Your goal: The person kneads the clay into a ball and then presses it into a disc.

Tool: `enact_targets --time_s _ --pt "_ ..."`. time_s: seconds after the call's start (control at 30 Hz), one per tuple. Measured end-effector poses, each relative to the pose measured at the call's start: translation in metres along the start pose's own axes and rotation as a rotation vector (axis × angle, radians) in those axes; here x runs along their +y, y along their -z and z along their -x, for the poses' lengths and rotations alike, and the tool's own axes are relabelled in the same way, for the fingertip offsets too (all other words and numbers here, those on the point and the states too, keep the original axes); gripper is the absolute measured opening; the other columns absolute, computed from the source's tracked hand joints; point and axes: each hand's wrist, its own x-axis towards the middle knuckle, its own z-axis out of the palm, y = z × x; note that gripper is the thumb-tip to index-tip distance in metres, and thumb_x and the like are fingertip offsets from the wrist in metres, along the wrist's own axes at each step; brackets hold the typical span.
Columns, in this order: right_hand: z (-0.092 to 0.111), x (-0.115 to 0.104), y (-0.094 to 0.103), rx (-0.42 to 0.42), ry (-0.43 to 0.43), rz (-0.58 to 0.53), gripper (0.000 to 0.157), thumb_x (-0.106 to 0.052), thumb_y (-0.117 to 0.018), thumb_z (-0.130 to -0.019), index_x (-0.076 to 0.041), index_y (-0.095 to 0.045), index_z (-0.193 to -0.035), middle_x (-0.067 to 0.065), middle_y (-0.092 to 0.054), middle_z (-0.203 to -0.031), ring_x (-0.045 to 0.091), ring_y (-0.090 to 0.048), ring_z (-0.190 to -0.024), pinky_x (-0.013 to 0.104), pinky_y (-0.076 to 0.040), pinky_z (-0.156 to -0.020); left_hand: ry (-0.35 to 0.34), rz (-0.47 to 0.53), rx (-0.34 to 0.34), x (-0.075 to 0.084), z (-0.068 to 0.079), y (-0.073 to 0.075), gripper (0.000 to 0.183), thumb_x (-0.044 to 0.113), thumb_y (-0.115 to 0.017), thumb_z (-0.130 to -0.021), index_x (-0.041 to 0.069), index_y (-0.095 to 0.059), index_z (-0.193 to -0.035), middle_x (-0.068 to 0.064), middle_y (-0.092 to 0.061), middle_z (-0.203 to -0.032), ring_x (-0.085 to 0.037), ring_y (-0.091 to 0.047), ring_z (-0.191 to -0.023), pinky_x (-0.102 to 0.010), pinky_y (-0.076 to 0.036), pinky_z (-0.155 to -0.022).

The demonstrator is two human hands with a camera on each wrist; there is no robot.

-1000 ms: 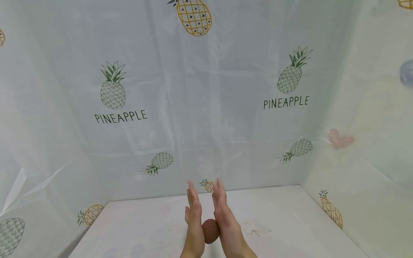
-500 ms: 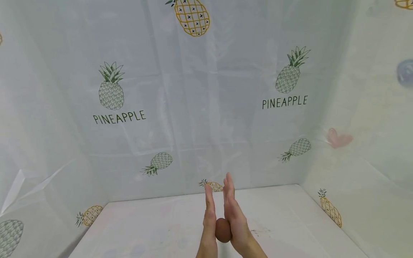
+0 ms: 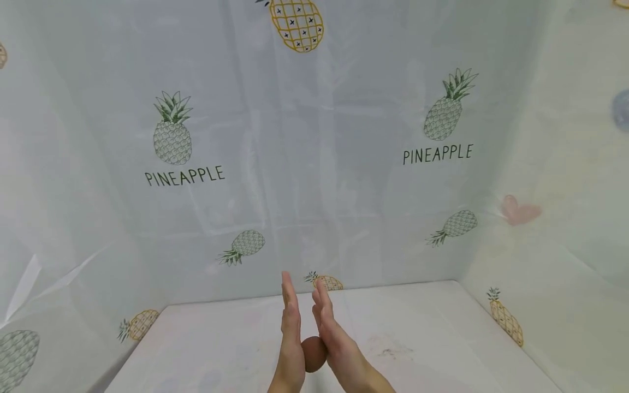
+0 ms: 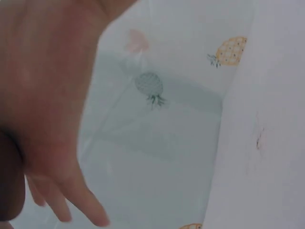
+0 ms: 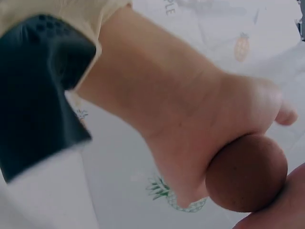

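Note:
A smooth, brown clay-like ball sits between two facing palms, low in the middle of the head view. My left hand presses it from the left and my right hand from the right, fingers straight and pointing away from me. Their fingertips stand apart. Seen from the right wrist, the round ball shows small dark specks and touches a palm on either side. The left wrist view shows only a dark part of the ball at its left edge, beside a large palm with its fingers downward.
Below the hands lies a white tabletop with faint brownish smudges on its right half. Pale sheets printed with pineapples hang at the back and both sides. A beige sleeve and a black wrist piece show in the right wrist view.
The hands and the ball shifted right, then came back left. The left fingertips dropped below the right ones and now reach higher than them. The ball stays between the palms.

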Motion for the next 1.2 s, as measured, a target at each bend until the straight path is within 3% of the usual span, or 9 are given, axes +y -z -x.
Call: enact_targets --time_s 0.13,0.3,0.5,0.67,0.83,0.93,1.07,1.2 --pt "0.001 -0.003 -0.003 -0.022 0.040 -0.020 0.055 -0.046 -0.006 -0.115 -0.054 0.018 -0.163 -0.016 0.025 -0.173 0.019 0.027 -0.159 0.070 0.026 -0.117 0.005 -0.048 0.051 -0.007 -0.003 0.004 0.055 0.051 -0.014 -0.113 0.054 0.002 -0.166 0.022 0.015 -0.174 -0.019 0.025 -0.160 -0.075 0.022 -0.117" --pt "0.001 -0.006 0.002 -0.012 0.180 -0.061 0.057 -0.040 -0.003 -0.113 -0.048 0.020 -0.165 -0.016 0.021 -0.174 0.011 0.029 -0.158 0.067 0.031 -0.114 0.041 -0.109 0.049 -0.015 0.000 -0.004 0.056 0.052 -0.015 -0.113 0.053 0.002 -0.166 0.008 0.017 -0.176 -0.031 0.031 -0.158 -0.074 0.027 -0.113" --pt "0.002 -0.009 0.016 0.067 0.285 -0.060 0.057 -0.041 0.001 -0.112 -0.046 0.021 -0.165 -0.014 0.023 -0.174 0.018 0.031 -0.159 0.069 0.030 -0.114 0.002 -0.143 -0.040 -0.019 0.004 -0.024 0.059 0.045 -0.016 -0.115 0.038 0.004 -0.170 0.009 0.012 -0.177 -0.025 0.023 -0.162 -0.070 0.028 -0.115" --pt "0.003 -0.011 0.026 0.163 0.298 -0.033 0.056 -0.042 -0.001 -0.113 -0.046 0.018 -0.166 -0.017 0.021 -0.174 0.018 0.029 -0.159 0.068 0.029 -0.116 -0.031 -0.064 -0.135 -0.013 0.013 -0.036 0.057 0.039 -0.015 -0.116 0.042 0.004 -0.169 0.016 0.011 -0.176 -0.018 0.023 -0.161 -0.068 0.031 -0.113" --pt "0.001 -0.007 0.031 0.202 0.249 -0.037 0.056 -0.044 -0.002 -0.114 -0.047 0.017 -0.166 -0.016 0.022 -0.174 0.020 0.030 -0.159 0.071 0.028 -0.115 -0.061 -0.010 -0.194 -0.003 0.019 -0.037 0.056 0.036 -0.011 -0.116 0.040 0.003 -0.170 0.020 0.012 -0.176 -0.004 0.019 -0.160 -0.066 0.030 -0.116" --pt "-0.002 -0.002 0.029 0.193 0.160 -0.055 0.054 -0.048 -0.005 -0.115 -0.052 0.014 -0.165 -0.017 0.023 -0.173 0.020 0.031 -0.159 0.073 0.026 -0.116 -0.014 0.009 -0.170 0.006 0.023 -0.036 0.055 0.040 -0.011 -0.116 0.044 0.000 -0.169 0.025 0.010 -0.175 -0.011 0.026 -0.160 -0.073 0.029 -0.113" --pt "-0.003 0.004 0.022 0.134 0.033 -0.048 0.052 -0.053 -0.008 -0.115 -0.059 0.012 -0.163 -0.018 0.021 -0.173 0.021 0.027 -0.160 0.074 0.023 -0.117 0.035 0.010 -0.105 0.016 0.023 -0.028 0.053 0.047 -0.014 -0.115 0.054 -0.002 -0.166 0.026 0.008 -0.174 -0.030 0.033 -0.157 -0.081 0.028 -0.107" --pt "-0.003 0.008 0.012 0.060 -0.027 -0.004 0.051 -0.054 -0.006 -0.115 -0.060 0.013 -0.161 -0.012 0.021 -0.175 0.028 0.023 -0.161 0.073 0.021 -0.119 -0.016 -0.007 -0.054 0.013 0.012 -0.014 0.055 0.048 -0.012 -0.113 0.053 0.000 -0.167 0.020 0.012 -0.175 -0.025 0.030 -0.159 -0.079 0.026 -0.111"
